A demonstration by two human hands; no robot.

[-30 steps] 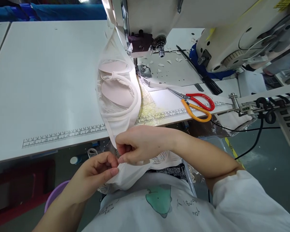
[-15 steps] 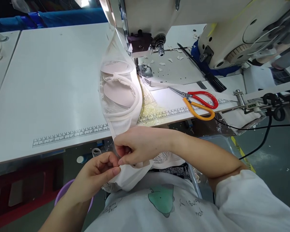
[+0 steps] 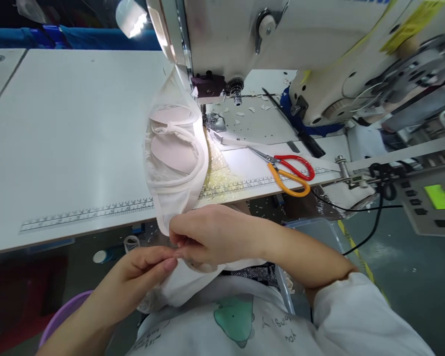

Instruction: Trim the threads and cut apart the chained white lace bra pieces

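A white lace bra [image 3: 176, 153] with pale pink cups lies over the front edge of the sewing table [image 3: 66, 138], its far end under the needle of the sewing machine [image 3: 267, 39]. The near end hangs down into my lap. My right hand [image 3: 211, 235] is closed, pinching the white fabric edge just below the table edge. My left hand [image 3: 143, 277] meets it from below, fingers pressed together on the same fabric edge. Both hands touch at the fingertips.
Scissors with red and orange handles [image 3: 291, 170] lie on the table right of the bra. Yellowish lace [image 3: 218, 173] lies beside the cups. A printed ruler [image 3: 85, 213] runs along the table edge. A control panel with a green display [image 3: 435, 198] sits at right. A purple tub [image 3: 61, 316] stands below left.
My hands have stayed together on the fabric edge, the left fingers flattening a little. The view has shifted, showing the control panel at right.
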